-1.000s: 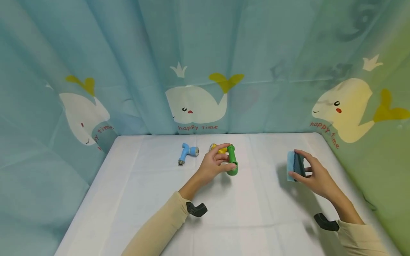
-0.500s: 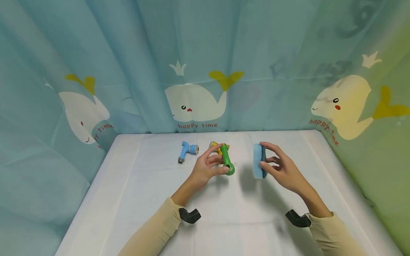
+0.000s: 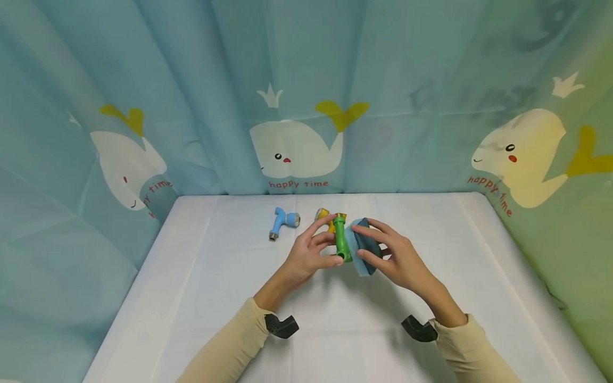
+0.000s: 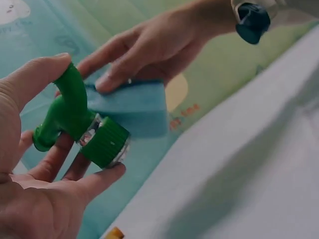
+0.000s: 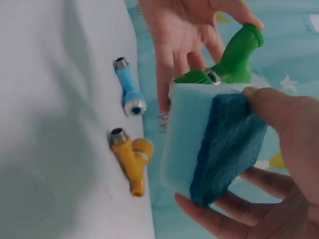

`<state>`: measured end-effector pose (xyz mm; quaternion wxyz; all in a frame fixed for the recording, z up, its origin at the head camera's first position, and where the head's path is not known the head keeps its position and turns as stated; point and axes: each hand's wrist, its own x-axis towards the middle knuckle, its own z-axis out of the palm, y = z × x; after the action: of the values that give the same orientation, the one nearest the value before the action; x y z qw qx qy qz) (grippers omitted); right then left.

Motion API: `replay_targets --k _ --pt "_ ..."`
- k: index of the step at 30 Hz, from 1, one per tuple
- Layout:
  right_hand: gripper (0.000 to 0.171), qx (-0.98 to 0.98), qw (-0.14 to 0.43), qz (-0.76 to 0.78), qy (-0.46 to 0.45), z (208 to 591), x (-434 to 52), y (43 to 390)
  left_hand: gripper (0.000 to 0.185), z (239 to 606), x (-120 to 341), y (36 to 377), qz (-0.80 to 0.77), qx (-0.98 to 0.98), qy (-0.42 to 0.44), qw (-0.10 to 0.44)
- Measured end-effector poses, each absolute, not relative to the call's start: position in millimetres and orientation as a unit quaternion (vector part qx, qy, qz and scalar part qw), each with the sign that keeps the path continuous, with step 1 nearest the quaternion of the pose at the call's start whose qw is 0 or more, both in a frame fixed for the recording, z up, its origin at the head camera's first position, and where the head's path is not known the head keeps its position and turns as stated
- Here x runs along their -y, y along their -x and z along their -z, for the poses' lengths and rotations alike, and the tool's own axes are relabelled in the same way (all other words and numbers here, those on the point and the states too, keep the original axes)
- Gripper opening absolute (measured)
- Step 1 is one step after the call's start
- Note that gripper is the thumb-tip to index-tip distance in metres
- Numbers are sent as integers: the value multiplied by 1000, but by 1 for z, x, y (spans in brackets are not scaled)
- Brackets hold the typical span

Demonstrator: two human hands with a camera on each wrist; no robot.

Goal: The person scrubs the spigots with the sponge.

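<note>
My left hand (image 3: 304, 258) holds a green tap (image 3: 341, 239) above the table, pinched between thumb and fingertips. In the left wrist view the tap's ribbed green cap (image 4: 104, 142) rests by the fingertips. My right hand (image 3: 404, 260) grips a two-layer sponge (image 3: 366, 244), pale blue foam with a dark blue scouring pad (image 5: 227, 144). The foam side faces the green tap and lies right against or very close to it; whether they touch is hard to tell. In the head view the sponge covers part of the tap.
A blue tap (image 3: 281, 219) lies on the white table (image 3: 215, 298) left of the hands. Behind the left hand lies a yellow tap (image 5: 132, 164), partly hidden in the head view. A curtain with printed whales (image 3: 297, 149) hangs round the table's back and sides.
My right hand has brought the sponge leftward from the right side of the table up to the green tap. The left hand has shifted slightly left, still holding the tap.
</note>
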<state>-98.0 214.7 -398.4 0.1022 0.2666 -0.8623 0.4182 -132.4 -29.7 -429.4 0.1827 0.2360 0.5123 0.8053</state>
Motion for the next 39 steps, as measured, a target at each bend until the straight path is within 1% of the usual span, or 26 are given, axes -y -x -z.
replay_targets --k 6,13,20,27,32,35,39 --pt "60 839 92 -463 -271 397 -208 92 97 427 33 133 -802 -523 -241 160" --pt "59 866 135 -410 -251 404 -206 93 104 428 36 132 -819 -495 -244 158" --pt "61 839 145 -455 -260 404 -194 86 109 429 40 131 -821 -498 -237 147" --pt "57 870 147 -410 -232 417 -199 90 104 432 43 127 -820 -505 -228 146" --pt "58 851 162 -438 -240 408 -196 95 99 433 44 126 -796 -528 -257 149" --pt "57 842 146 -457 -247 400 -191 98 97 432 46 123 -785 -529 -288 145" --pt "51 856 104 -447 -237 398 -192 99 99 430 49 121 -788 -510 -314 145"
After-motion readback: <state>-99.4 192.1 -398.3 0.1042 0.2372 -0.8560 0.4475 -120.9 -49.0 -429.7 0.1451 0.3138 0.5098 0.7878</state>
